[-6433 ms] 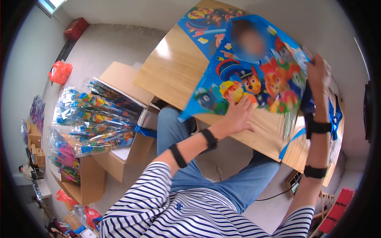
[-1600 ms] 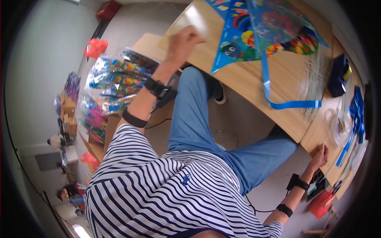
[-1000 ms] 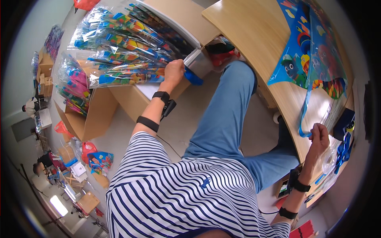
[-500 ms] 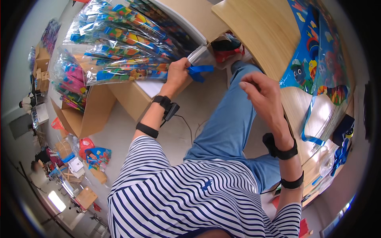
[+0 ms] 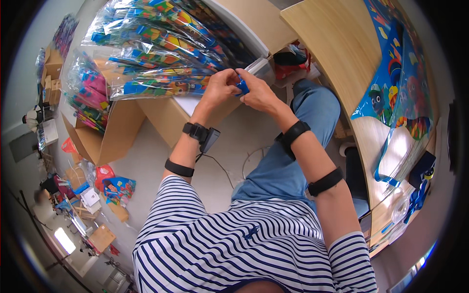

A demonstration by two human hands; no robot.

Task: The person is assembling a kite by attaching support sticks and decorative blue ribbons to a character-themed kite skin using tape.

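Note:
My left hand (image 5: 220, 88) is closed at the right end of a clear-wrapped, colourful printed package (image 5: 161, 87), where a blue ribbon (image 5: 242, 87) comes out. Against it, my right hand (image 5: 258, 94) pinches the same blue ribbon, and the fingertips of the two hands nearly meet. The package is the nearest of several similar wrapped ones (image 5: 168, 41) fanned out over an open cardboard box (image 5: 168, 117). My fingers cover part of the ribbon and the end of the package.
Left of this box stands another open carton (image 5: 119, 129) with pink wrapped packages (image 5: 92, 87). A wooden table (image 5: 325, 36) on the right carries blue printed plastic sheets (image 5: 386, 93) and a ribbon strip (image 5: 381, 171). Bags (image 5: 117, 188) lie on the floor at the left.
My right hand has come left from beside the table to the blue ribbon and closed on it. My left hand stays at the package end. My raised knee has shifted right.

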